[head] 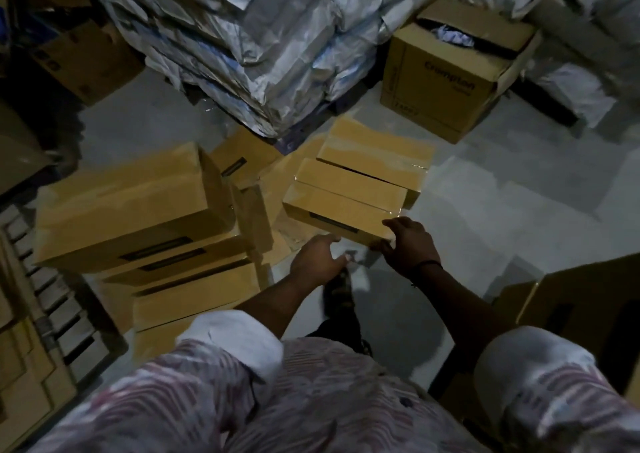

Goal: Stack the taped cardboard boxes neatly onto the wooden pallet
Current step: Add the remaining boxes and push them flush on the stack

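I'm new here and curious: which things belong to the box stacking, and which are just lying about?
Job: nearest flat brown taped cardboard box; right hand gripping its corner; left hand at its near edge; stack of brown cardboard boxes on the left.
Lying about: open brown Crompton carton; heap of crumpled white sacks.

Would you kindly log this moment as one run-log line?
phase: pickup | right hand: grips flat box near corner | left hand: open at its near edge | box stack: at left

Floor (485, 193): pale grey, smooth.
Left stack (131, 210): taped cardboard boxes, several high.
Centre boxes (349, 184): three taped cartons in a row, on flattened cardboard (287, 175).
Open carton (446, 85): upright, far right.
Sack pile (242, 44): white, far centre.
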Tool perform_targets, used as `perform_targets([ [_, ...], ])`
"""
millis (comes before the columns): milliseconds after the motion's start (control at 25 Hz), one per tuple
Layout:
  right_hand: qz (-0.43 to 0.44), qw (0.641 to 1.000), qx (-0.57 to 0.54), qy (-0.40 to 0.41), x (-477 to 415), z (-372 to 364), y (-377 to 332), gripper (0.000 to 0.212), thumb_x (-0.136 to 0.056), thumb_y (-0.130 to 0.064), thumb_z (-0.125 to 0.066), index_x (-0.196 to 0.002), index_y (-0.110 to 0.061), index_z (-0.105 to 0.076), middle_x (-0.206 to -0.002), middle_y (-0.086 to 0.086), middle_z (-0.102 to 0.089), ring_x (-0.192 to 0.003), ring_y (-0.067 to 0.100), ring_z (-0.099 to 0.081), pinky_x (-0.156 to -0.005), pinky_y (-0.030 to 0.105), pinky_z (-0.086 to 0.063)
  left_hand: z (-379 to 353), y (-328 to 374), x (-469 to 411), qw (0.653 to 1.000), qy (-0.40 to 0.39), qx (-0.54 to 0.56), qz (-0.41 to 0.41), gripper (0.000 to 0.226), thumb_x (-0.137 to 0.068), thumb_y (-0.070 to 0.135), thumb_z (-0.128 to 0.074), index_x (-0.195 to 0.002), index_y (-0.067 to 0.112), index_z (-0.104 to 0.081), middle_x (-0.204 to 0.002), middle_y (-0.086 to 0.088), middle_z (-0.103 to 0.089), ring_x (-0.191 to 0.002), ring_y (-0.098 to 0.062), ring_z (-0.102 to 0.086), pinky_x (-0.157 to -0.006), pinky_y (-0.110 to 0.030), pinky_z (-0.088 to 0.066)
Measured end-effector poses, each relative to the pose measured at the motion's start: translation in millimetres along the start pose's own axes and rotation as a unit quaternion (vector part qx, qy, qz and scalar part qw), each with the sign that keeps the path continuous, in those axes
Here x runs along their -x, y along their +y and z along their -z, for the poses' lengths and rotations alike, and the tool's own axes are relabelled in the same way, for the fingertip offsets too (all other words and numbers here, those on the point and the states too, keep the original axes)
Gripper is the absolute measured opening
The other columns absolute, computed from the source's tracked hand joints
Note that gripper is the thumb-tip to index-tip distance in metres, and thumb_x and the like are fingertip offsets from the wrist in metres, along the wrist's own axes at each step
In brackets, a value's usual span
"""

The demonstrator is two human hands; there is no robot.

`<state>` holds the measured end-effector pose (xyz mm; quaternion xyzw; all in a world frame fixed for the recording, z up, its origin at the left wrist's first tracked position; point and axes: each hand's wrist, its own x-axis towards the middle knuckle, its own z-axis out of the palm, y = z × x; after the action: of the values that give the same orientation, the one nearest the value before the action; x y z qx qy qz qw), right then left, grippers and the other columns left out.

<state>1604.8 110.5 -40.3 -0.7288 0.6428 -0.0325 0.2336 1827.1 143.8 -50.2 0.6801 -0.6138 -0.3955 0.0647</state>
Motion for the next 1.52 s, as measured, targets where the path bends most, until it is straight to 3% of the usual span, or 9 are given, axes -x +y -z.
perform_targets([
  [120,0.002,1.000,0.009,-0.023,-41,7,25,0.052,-0.092,-0.038,-0.064,-0.139,-0.021,-0.054,-0.141,0.010,-0.054,-0.124,0.034,-0.050,-0.099,0.047,-0.047,-5,7,-49,0.999,0.000,0.026,0.037,0.079,-0.077,0.062,-0.058,-0.140,0.016,-0.058,-0.144,-0.009,-0.057,-0.134,-0.026,-0.052,-0.110,-0.039,-0.044],
  [320,0.038,0.996,0.041,-0.075,-130,22,60,0.052,-0.093,-0.041,-0.062,-0.139,-0.021,-0.053,-0.141,0.009,-0.055,-0.120,0.032,-0.053,-0.098,0.046,-0.049,-15,25,-138,0.994,0.005,0.067,0.085,0.057,-0.093,0.047,-0.070,-0.139,0.015,-0.059,-0.144,-0.009,-0.058,-0.131,-0.027,-0.055,-0.102,-0.036,-0.048],
  [520,0.099,0.985,0.078,-0.117,-220,52,89,0.053,-0.094,-0.042,-0.060,-0.143,-0.024,-0.050,-0.144,0.007,-0.052,-0.128,0.029,-0.050,-0.104,0.046,-0.046,-23,58,-211,0.982,-0.001,0.125,0.142,0.057,-0.097,0.043,-0.067,-0.144,0.014,-0.054,-0.144,-0.012,-0.056,-0.132,-0.031,-0.053,-0.104,-0.039,-0.048],
  [680,0.138,0.975,0.083,-0.151,-297,51,102,0.054,-0.094,-0.041,-0.061,-0.143,-0.021,-0.052,-0.143,0.009,-0.053,-0.128,0.032,-0.048,-0.104,0.046,-0.045,-34,69,-255,0.947,0.046,0.223,0.226,0.056,-0.095,0.036,-0.072,-0.143,0.012,-0.056,-0.140,-0.012,-0.059,-0.130,-0.029,-0.055,-0.106,-0.038,-0.047],
  [920,0.220,0.943,0.096,-0.231,-424,-20,127,0.054,-0.092,-0.038,-0.060,-0.141,-0.017,-0.053,-0.143,0.012,-0.052,-0.129,0.036,-0.047,-0.103,0.047,-0.044,-86,41,-323,0.886,0.102,0.289,0.349,0.046,-0.100,0.034,-0.063,-0.143,0.023,-0.055,-0.141,-0.002,-0.056,-0.122,-0.022,-0.057,-0.094,-0.026,-0.044],
  [1160,0.281,0.904,0.124,-0.296,-541,-140,167,0.060,-0.089,-0.044,-0.056,-0.142,-0.016,-0.051,-0.149,0.012,-0.043,-0.133,0.038,-0.043,-0.105,0.049,-0.042,-187,-7,-420,0.837,0.177,0.297,0.423,0.063,-0.081,0.062,-0.053,-0.124,0.017,-0.066,-0.119,-0.005,-0.066,-0.107,-0.025,-0.066,-0.096,-0.041,-0.054],
  [1320,0.364,0.863,0.183,-0.299,-602,-223,202,0.060,-0.092,-0.040,-0.060,-0.145,-0.019,-0.045,-0.158,0.014,-0.028,-0.136,0.041,-0.036,-0.103,0.053,-0.042,-230,-52,-490,0.825,0.224,0.256,0.451,0.058,-0.087,0.059,-0.052,-0.133,0.025,-0.058,-0.141,-0.008,-0.054,-0.125,-0.031,-0.055,-0.102,-0.046,-0.050],
  [1400,0.377,0.856,0.183,-0.303,-632,-262,215,0.061,-0.090,-0.038,-0.063,-0.145,-0.020,-0.043,-0.159,0.015,-0.024,-0.136,0.042,-0.034,-0.101,0.055,-0.045,-250,-79,-523,0.833,0.186,0.244,0.460,0.074,-0.084,0.069,-0.044,-0.145,0.028,-0.050,-0.162,-0.007,-0.033,-0.146,-0.033,-0.031,-0.112,-0.052,-0.040],
  [1520,0.376,0.861,0.170,-0.297,-661,-306,217,0.073,-0.088,-0.039,-0.068,-0.150,-0.016,-0.038,-0.160,0.016,-0.018,-0.136,0.045,-0.030,-0.103,0.054,-0.043,-264,-105,-555,0.813,0.185,0.282,0.475,0.082,-0.089,0.051,-0.067,-0.158,0.032,-0.027,-0.169,0.000,0.007,-0.151,-0.038,-0.009,-0.112,-0.060,-0.037],
])
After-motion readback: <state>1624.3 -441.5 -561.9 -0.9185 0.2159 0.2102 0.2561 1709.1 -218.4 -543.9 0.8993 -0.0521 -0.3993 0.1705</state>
